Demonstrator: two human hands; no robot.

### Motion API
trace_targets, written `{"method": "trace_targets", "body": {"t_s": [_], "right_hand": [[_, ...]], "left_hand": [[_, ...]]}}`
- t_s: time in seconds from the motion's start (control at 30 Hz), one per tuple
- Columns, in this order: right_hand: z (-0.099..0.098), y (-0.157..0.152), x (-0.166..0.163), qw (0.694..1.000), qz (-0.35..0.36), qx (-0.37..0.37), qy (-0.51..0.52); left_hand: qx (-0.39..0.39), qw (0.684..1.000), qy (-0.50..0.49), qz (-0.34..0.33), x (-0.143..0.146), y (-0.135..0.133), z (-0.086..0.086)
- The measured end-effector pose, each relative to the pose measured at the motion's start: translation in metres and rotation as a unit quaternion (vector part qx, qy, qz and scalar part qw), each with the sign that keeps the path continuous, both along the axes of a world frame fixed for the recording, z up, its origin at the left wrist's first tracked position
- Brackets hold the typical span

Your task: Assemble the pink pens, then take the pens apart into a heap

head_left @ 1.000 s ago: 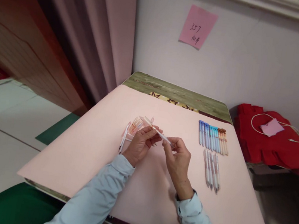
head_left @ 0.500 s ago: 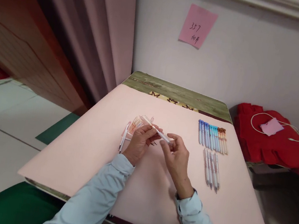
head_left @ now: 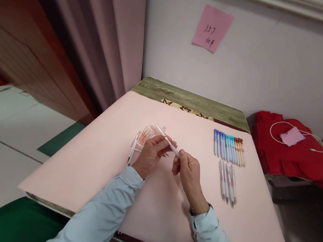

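Between both my hands a white pen [head_left: 172,147] is held at a slant above the table. My left hand [head_left: 150,154] pinches it near its middle. My right hand [head_left: 188,170] has its fingers curled round the lower right end. Under and beyond my left hand lies a loose pile of pens and orange-printed parts [head_left: 146,133], partly hidden by that hand. A white pen or refill [head_left: 133,149] lies along the pile's left side.
To the right, a row of blue, light-blue and brown-topped pens [head_left: 228,148] lies side by side. Nearer me is a group of whitish pens [head_left: 227,184]. A red cloth [head_left: 284,157] with a white cable covers a seat beside the table [head_left: 94,176].
The fingers of my right hand, spread near the pen's end before, have closed round it. My left hand keeps its hold in nearly the same spot.
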State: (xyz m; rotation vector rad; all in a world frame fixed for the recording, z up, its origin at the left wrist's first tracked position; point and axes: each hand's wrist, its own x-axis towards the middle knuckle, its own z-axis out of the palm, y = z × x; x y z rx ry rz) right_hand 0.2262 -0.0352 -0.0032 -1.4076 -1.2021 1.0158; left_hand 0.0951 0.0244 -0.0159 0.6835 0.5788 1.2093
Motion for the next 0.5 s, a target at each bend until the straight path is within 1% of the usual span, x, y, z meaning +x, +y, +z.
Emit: {"method": "trace_targets", "body": {"t_s": [0.03,0.1,0.2,0.3,0.4,0.5], "right_hand": [[-0.0004,0.0008,-0.0004,0.999,0.009,-0.011,0.029],[-0.0013,0.0024,-0.0004,0.999,0.018,-0.014,0.046],[-0.0019,0.0042,0.0008,0.999,-0.023,0.027,0.000],[-0.0010,0.0038,0.0014,0.996,-0.062,0.059,-0.038],[0.0011,0.0017,0.0008,0.998,-0.045,0.045,-0.030],[0.0023,0.0000,-0.0017,1.000,-0.001,0.020,0.015]], "left_hand": [[0.002,1.000,0.004,0.002,-0.0003,0.0001,0.0003],[0.002,1.000,0.011,0.010,-0.0013,0.0007,0.0009],[0.001,1.000,0.025,0.019,-0.0026,0.0023,0.0014],[0.004,0.999,0.033,0.012,-0.0034,0.0031,0.0011],[0.020,0.999,0.040,0.000,-0.0043,0.0027,0.0010],[0.037,0.998,0.045,-0.013,-0.0058,0.0017,0.0020]]}}
